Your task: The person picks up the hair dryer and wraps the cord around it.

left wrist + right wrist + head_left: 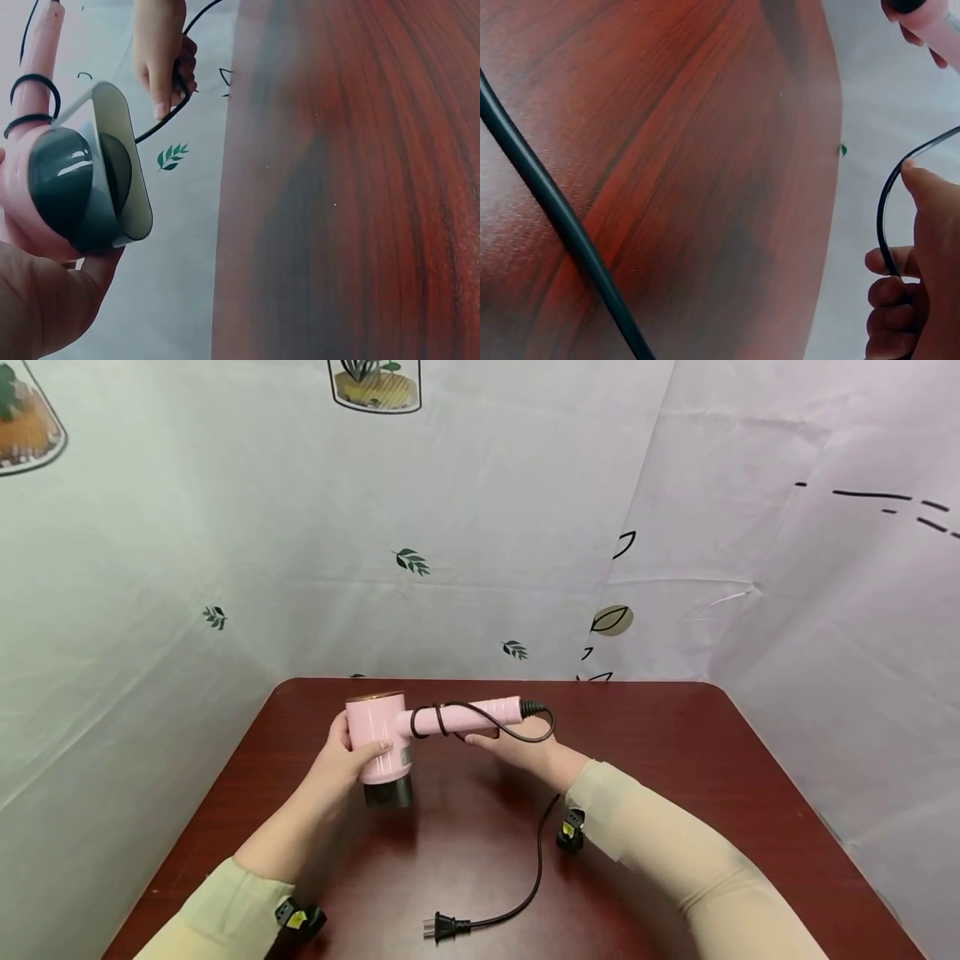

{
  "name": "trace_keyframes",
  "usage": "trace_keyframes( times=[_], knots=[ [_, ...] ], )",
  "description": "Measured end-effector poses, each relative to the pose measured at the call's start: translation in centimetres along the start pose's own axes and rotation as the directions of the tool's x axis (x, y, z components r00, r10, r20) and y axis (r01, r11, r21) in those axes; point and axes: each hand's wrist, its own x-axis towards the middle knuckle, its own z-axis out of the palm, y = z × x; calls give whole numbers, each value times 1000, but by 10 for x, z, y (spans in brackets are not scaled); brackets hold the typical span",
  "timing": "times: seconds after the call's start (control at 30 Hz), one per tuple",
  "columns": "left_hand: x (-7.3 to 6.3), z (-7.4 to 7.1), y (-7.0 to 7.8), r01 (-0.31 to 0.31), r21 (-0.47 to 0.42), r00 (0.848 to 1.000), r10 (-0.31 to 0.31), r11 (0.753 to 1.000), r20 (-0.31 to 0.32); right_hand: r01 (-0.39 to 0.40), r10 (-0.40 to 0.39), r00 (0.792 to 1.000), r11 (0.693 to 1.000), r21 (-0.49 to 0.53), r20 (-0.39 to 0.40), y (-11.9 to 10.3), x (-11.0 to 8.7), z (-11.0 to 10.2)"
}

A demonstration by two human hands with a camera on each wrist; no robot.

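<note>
A pink hair dryer (373, 727) is held above the table, its handle (465, 717) pointing right and its dark nozzle (388, 792) facing down. My left hand (348, 758) grips the dryer's body, thumb across the front. The black cord (438, 720) loops round the handle. My right hand (525, 745) is behind the handle's end, partly hidden in the head view. In the right wrist view, the right hand (922, 262) has its fingers curled round the cord (883, 217), with the thumb against it. The cord's free end with a two-pin plug (448, 927) lies on the table.
The dark red wooden table (675, 760) has rounded far corners. White cloth (480, 527) with printed leaves hangs behind it and along both sides. A black strap device sits at the left wrist (298, 918) and another at the right wrist (570, 832).
</note>
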Motion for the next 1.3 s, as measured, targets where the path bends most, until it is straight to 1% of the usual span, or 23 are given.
trace_keyframes(
  times=[0.03,0.07,0.1,0.13,0.17,0.3,0.4,0.53,0.67,0.73,0.83,0.9,0.97,1.07,1.17,1.3],
  knots=[
    [2,0,1,0,-4,1000,0,1000,-12,-35,19,996,983,-182,-88,9,-3,2],
    [3,1,1,2,-6,1000,-2,1000,-26,-124,97,988,965,-233,-124,14,-5,3],
    [4,1,2,4,-9,999,-5,1000,-38,-178,143,981,938,-299,-134,20,-5,5],
    [5,2,3,6,-12,999,-7,1000,-50,-235,200,970,919,-316,-138,21,-6,5],
    [7,2,4,10,-8,998,-11,1000,-64,-260,231,965,906,-334,-126,22,-6,6],
    [13,3,3,5,7,991,-4,1000,-132,-267,244,964,875,-403,-110,17,-7,10],
    [17,1,0,2,31,983,4,1000,-186,-235,226,971,864,-445,-75,11,-9,12],
    [20,-3,-3,19,37,971,-10,999,-238,-174,177,983,867,-466,-38,3,-13,15],
    [22,-6,-6,34,45,958,-19,998,-287,-104,103,994,870,-483,-29,-5,-17,18],
    [24,-9,-8,34,67,950,-11,997,-313,-63,62,998,870,-488,-18,-8,-18,20],
    [25,-12,-11,26,110,939,13,994,-344,13,-11,1000,863,-504,8,-14,-22,22],
    [26,-15,-13,13,127,934,33,992,-355,62,-63,998,851,-521,16,-18,-23,22],
    [27,-17,-15,6,150,929,50,989,-366,104,-112,994,833,-543,19,-22,-25,22],
    [29,-22,-17,8,181,923,62,983,-381,153,-178,984,805,-573,13,-27,-28,20],
    [31,-25,-19,20,218,917,69,976,-392,185,-232,973,776,-603,-1,-30,-29,18],
    [31,-26,-21,34,261,918,74,965,-391,214,-275,961,749,-626,0,-32,-29,15]
  ],
)
